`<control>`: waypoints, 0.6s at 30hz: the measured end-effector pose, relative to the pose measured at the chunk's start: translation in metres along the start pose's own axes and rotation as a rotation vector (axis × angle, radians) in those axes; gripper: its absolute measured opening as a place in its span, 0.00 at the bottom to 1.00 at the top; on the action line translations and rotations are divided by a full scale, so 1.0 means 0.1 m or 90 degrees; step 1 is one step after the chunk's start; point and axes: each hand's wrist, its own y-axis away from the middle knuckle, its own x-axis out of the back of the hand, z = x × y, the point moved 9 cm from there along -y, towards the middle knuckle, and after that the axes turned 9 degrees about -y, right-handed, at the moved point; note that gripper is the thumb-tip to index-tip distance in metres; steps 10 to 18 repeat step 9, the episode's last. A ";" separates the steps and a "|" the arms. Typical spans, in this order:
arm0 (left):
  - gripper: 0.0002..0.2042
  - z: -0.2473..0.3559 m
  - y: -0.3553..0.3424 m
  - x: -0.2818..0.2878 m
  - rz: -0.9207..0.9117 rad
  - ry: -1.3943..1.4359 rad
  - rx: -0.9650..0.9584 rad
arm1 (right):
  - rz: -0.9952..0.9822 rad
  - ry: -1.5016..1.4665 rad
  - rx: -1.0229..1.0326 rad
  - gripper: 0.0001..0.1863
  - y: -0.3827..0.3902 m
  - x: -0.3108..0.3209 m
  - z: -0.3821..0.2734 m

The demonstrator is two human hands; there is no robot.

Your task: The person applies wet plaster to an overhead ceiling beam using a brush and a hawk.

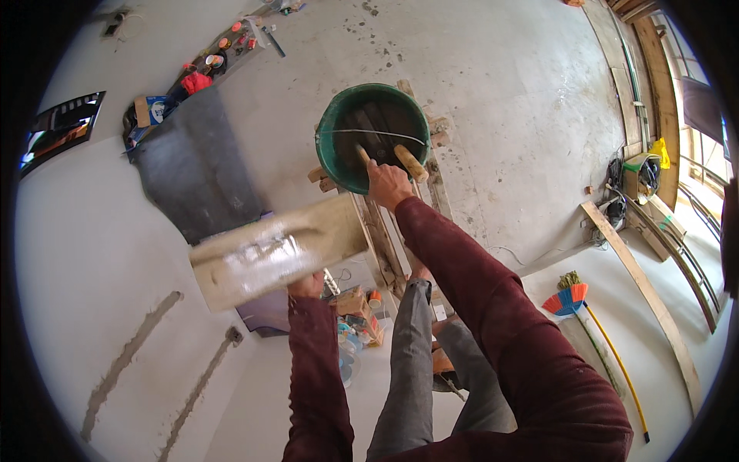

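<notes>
My left hand (pixel 308 286) is closed at the lower edge of a long rectangular plasterer's hawk (pixel 265 245), its pale face wet and shiny; the grip under it is hidden. The hawk is tilted and slightly blurred. My right hand (pixel 389 185) reaches over the near rim of a green bucket (pixel 329 165), closed round a wooden handle (pixel 362 154) whose other end I cannot make out. A second, thicker wooden handle (pixel 411 163) leans over the rim just right of that hand. Dark contents (pixel 377 119) and a thin wire bail lie inside the bucket.
The bucket stands on a narrow wooden trestle (pixel 377 239) above the concrete floor (pixel 508 115). A dark sheet (pixel 192 162) and cluttered goods lie at left. Boxes and tubs (pixel 358 323) sit below. A broom (pixel 568 299) and a long plank (pixel 654 296) are at right.
</notes>
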 end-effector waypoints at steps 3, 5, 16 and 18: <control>0.21 -0.02 0.44 0.18 0.018 0.043 -0.002 | -0.002 0.026 -0.018 0.13 -0.03 0.01 -0.06; 0.21 -0.05 0.61 0.22 0.028 0.079 0.024 | -0.050 0.067 -0.010 0.12 -0.04 -0.11 -0.06; 0.20 -0.01 0.84 0.28 0.038 0.075 0.057 | -0.026 0.122 -0.039 0.11 0.07 -0.25 -0.13; 0.20 -0.01 0.84 0.28 0.038 0.075 0.057 | -0.026 0.122 -0.039 0.11 0.07 -0.25 -0.13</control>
